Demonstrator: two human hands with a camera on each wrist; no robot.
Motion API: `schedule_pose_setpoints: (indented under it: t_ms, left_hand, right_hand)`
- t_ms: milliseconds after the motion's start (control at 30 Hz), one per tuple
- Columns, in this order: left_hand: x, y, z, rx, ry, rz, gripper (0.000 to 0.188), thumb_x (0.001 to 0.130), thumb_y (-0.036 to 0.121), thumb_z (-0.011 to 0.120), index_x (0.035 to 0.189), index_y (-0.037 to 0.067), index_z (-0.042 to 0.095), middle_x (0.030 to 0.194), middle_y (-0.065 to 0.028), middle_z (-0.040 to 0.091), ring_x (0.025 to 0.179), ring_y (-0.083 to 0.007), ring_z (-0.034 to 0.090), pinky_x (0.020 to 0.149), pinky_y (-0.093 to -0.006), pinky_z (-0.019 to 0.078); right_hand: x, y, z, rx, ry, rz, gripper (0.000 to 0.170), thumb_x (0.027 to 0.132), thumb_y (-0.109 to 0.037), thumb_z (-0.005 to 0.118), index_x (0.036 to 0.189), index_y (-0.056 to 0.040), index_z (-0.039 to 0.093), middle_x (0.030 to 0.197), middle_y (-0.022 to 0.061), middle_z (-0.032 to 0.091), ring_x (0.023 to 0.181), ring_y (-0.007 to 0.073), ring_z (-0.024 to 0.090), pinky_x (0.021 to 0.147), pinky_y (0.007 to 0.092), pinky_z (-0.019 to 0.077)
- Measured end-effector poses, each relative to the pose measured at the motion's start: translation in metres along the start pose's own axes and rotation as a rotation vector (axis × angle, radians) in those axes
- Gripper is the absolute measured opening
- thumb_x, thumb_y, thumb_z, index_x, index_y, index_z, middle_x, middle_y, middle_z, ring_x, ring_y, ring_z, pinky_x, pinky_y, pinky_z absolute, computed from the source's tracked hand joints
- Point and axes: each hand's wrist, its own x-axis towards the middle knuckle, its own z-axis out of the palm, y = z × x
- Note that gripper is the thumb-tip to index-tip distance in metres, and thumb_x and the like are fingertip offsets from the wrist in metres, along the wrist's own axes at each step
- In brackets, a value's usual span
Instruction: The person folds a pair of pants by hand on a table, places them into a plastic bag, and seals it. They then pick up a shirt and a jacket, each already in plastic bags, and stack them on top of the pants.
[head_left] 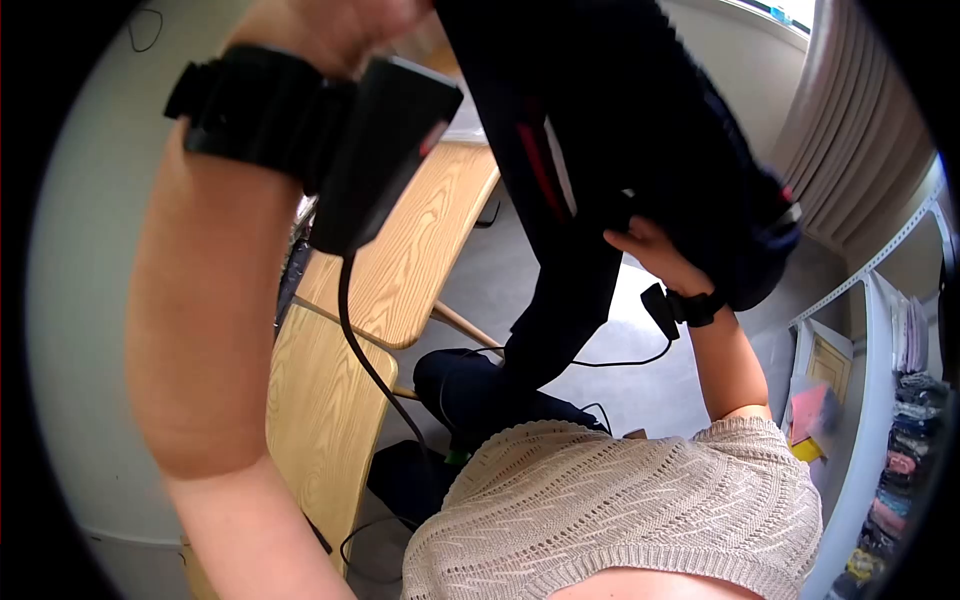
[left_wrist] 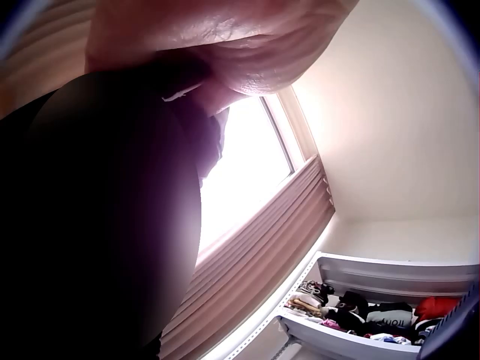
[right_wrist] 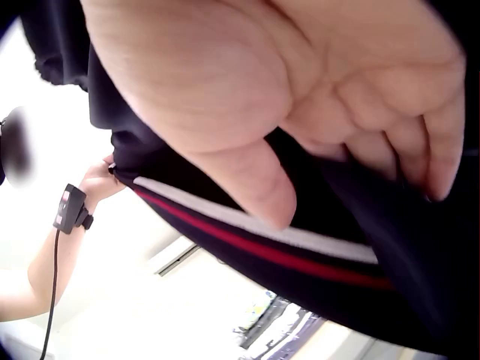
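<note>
A dark navy garment (head_left: pixel 620 90) with a red and white stripe hangs in front of the person, spread between the two hands. The left hand (head_left: pixel 335 30) is raised at the top of the head view; in the right wrist view that left hand (right_wrist: pixel 101 180) pinches the garment at its edge. Lower on the right, the right hand (head_left: pixel 660 255) lies against the cloth. Its palm faces the right wrist view, the thumb (right_wrist: pixel 266 191) extended over the striped garment (right_wrist: pixel 315 244) and the fingertips partly behind a dark fold.
Wooden tables (head_left: pixel 400 260) stand at the left. On the right is a metal shelf (head_left: pixel 870 340) with folded clothes, beside a curtain (head_left: pixel 840 130). Cables (head_left: pixel 375 370) run from the wrist cameras past the body.
</note>
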Motion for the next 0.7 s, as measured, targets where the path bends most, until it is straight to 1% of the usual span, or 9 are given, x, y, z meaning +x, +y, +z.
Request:
schedule_pose_setpoints:
  t_ms: [33,100,133,167,233,267,300,533,700]
  left_hand:
    - [-0.006,-0.021,-0.001,0.041,-0.027,-0.095,0.022,0.093,0.008,0.044,0.11,-0.002,0.053,0.107,-0.0158,0.061,0.097,-0.0218,0.061,0.088,-0.032,0.049]
    - [-0.01,-0.062,0.009,0.26,0.301,-0.014,0.024,0.093,0.016,0.051,0.107,-0.001,0.061,0.1,-0.0093,0.067,0.092,-0.0192,0.065,0.081,-0.0349,0.054]
    - [-0.012,-0.074,0.006,0.179,0.254,-0.093,0.02,0.091,0.01,0.049,0.102,0.001,0.064,0.094,-0.006,0.068,0.085,-0.0158,0.065,0.076,-0.031,0.0536]
    - [-0.017,-0.084,0.009,0.129,0.284,-0.181,0.02,0.091,0.01,0.049,0.102,0.0,0.063,0.094,-0.0069,0.068,0.085,-0.0164,0.065,0.077,-0.0298,0.0525]
    - [-0.014,-0.112,-0.009,0.009,0.243,-0.191,0.019,0.09,0.01,0.05,0.102,0.0,0.063,0.094,-0.008,0.068,0.087,-0.0164,0.064,0.079,-0.0292,0.0519]
    - [-0.018,-0.118,-0.006,0.068,0.247,-0.141,0.018,0.09,0.009,0.051,0.101,0.0,0.062,0.095,-0.0088,0.067,0.087,-0.0164,0.064,0.079,-0.0289,0.0521]
    - [-0.021,-0.124,-0.004,0.033,0.222,-0.163,0.02,0.088,0.008,0.053,0.102,-0.002,0.063,0.098,-0.0081,0.067,0.088,-0.0158,0.063,0.082,-0.0262,0.048]
    - [-0.04,-0.123,0.022,0.076,0.054,-0.169,0.023,0.088,0.007,0.054,0.107,-0.004,0.061,0.1,-0.0079,0.066,0.091,-0.012,0.062,0.083,-0.0226,0.047]
    - [-0.065,-0.105,0.042,0.027,-0.043,-0.18,0.024,0.088,0.004,0.052,0.109,-0.005,0.06,0.1,-0.0093,0.066,0.092,-0.0128,0.062,0.084,-0.0242,0.0472]
  right_hand:
    - [-0.034,0.003,0.011,0.16,0.217,-0.212,0.045,0.085,-0.034,0.065,0.111,0.0027,0.061,0.105,0.0144,0.064,0.096,0.0209,0.061,0.081,0.0306,0.048]
    - [-0.074,-0.001,0.002,0.966,-0.023,-0.183,0.026,0.084,-0.019,0.068,0.101,-0.0005,0.066,0.1,0.0112,0.066,0.092,0.0227,0.063,0.081,0.0314,0.0492]
    - [-0.082,0.022,0.007,0.457,0.099,-0.469,0.017,0.082,-0.008,0.067,0.098,-0.0034,0.069,0.096,0.0082,0.068,0.09,0.0223,0.064,0.082,0.0314,0.0503]
    - [-0.087,0.025,0.002,0.609,0.026,-0.585,0.017,0.082,-0.007,0.067,0.098,-0.0032,0.069,0.095,0.0074,0.068,0.091,0.0201,0.064,0.083,0.0305,0.0505]
    - [-0.115,0.037,0.003,0.301,0.128,-0.451,0.018,0.082,-0.005,0.066,0.099,-0.0018,0.068,0.099,0.0083,0.067,0.093,0.0184,0.063,0.085,0.0302,0.0498]
    - [-0.119,0.05,0.01,0.655,0.029,-0.413,0.021,0.081,-0.001,0.065,0.102,0.0005,0.066,0.103,0.0095,0.066,0.096,0.0181,0.062,0.088,0.0302,0.0483]
    - [-0.124,0.053,0.011,0.79,0.013,-0.275,0.022,0.082,-0.001,0.063,0.104,0.0021,0.064,0.102,0.01,0.066,0.095,0.0177,0.062,0.088,0.0298,0.0479]
    - [-0.114,0.074,-0.006,0.872,0.398,-0.278,0.014,0.085,-0.009,0.063,0.096,-0.0004,0.064,0.093,0.0049,0.066,0.087,0.0117,0.061,0.082,0.0253,0.047]
    - [-0.083,0.066,0.001,0.911,0.319,-0.314,0.018,0.085,-0.011,0.063,0.101,-0.0025,0.062,0.099,0.0044,0.064,0.095,0.0116,0.059,0.087,0.0253,0.0451]
